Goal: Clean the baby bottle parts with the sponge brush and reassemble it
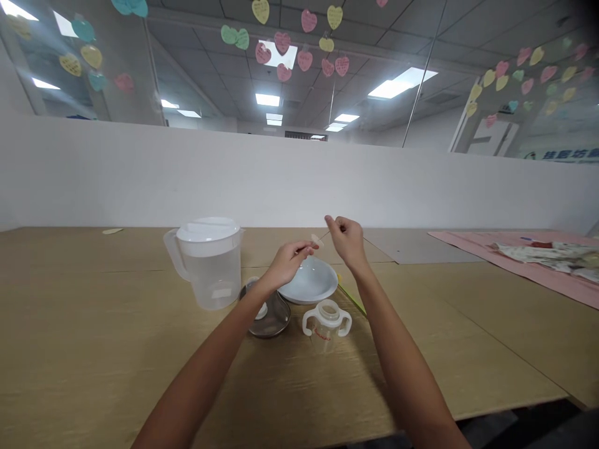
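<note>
Nearest on the table [140, 355] stands the two-handled bottle [326, 320], upright, its mouth uncovered, neither hand touching it. Just to its left sits the metal tray [277, 325], with a white part [261, 312] lying in it, partly behind the left forearm. To the right of the bottle, a thin green stick [352, 297] slants away, its near end passing behind the right forearm.

A little farther on, there's the white bowl [318, 290], and to the left the big pitcher [215, 274], its lid [209, 228] on, standing apart from both hands.

And here's the action, up over the bowl's far side! The left hand [286, 260] pinches a small pale piece [317, 239] between its fingertips, clear of the bowl. The right hand [347, 237] is up too, curled tight with the thumb raised; whether it grips something thin, I can't tell.

So where do things stand? Midway, I'd judge: the bottle is open, the pale piece is in hand but not set down or fitted to anything, and the white part waits in the tray. Whether the piece needs more handling doesn't show.

Farther right spreads a pink cloth [449, 245]; beyond everything runs the white wall [299, 181], heart-shaped notes [282, 42] dotting the glass above.
</note>
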Demonstrator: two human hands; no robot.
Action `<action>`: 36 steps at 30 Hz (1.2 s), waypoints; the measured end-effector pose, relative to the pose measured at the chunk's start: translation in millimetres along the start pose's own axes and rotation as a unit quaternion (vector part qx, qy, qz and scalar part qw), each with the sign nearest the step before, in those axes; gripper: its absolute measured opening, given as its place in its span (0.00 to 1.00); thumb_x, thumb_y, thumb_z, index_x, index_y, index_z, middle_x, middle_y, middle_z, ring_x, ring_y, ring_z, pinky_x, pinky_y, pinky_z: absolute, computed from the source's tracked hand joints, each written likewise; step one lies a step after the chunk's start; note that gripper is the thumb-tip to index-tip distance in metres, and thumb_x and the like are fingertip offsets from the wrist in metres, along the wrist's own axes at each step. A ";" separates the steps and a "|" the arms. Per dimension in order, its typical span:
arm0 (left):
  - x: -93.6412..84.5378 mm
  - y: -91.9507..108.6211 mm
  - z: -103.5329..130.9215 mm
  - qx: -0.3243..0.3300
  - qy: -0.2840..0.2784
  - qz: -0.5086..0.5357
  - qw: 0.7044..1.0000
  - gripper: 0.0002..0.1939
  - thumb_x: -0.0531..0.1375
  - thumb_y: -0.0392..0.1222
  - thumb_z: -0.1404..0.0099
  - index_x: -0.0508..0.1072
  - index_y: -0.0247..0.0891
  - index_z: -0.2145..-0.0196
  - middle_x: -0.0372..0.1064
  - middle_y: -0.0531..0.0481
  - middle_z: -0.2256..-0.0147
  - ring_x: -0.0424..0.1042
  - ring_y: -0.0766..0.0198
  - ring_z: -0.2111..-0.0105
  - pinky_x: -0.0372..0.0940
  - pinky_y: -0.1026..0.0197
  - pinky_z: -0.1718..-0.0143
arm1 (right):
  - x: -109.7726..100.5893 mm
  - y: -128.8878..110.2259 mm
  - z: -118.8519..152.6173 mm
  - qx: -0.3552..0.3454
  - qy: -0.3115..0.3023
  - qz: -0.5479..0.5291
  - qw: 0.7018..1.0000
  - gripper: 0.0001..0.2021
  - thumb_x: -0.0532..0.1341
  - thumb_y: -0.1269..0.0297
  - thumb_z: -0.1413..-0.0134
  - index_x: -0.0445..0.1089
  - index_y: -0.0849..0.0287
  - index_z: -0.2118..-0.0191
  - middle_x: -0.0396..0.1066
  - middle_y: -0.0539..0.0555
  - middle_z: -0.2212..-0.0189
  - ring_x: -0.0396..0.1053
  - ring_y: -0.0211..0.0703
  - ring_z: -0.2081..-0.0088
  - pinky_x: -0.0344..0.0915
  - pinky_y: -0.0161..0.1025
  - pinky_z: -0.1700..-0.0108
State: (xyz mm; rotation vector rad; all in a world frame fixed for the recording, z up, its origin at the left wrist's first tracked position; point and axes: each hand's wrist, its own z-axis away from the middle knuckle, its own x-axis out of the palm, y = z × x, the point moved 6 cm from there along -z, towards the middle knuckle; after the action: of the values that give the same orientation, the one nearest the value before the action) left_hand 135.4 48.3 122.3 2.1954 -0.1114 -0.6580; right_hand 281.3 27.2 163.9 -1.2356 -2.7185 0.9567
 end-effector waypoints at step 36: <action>-25.7 -16.3 2.2 -0.073 0.081 -0.081 0.991 0.13 0.60 0.47 0.47 0.74 0.33 0.70 0.75 0.45 0.70 0.73 0.60 0.69 0.63 0.64 0.69 | 63.7 19.6 31.0 0.196 -0.356 -0.226 0.885 0.14 0.65 0.57 0.59 0.72 0.63 0.68 0.66 0.51 0.77 0.59 0.31 0.77 0.52 0.27 0.82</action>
State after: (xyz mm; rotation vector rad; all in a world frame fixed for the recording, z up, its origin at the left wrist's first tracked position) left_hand 110.0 65.1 119.8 2.1215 0.1957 -0.5552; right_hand 243.1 64.4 113.2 -0.1530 -2.7993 2.0315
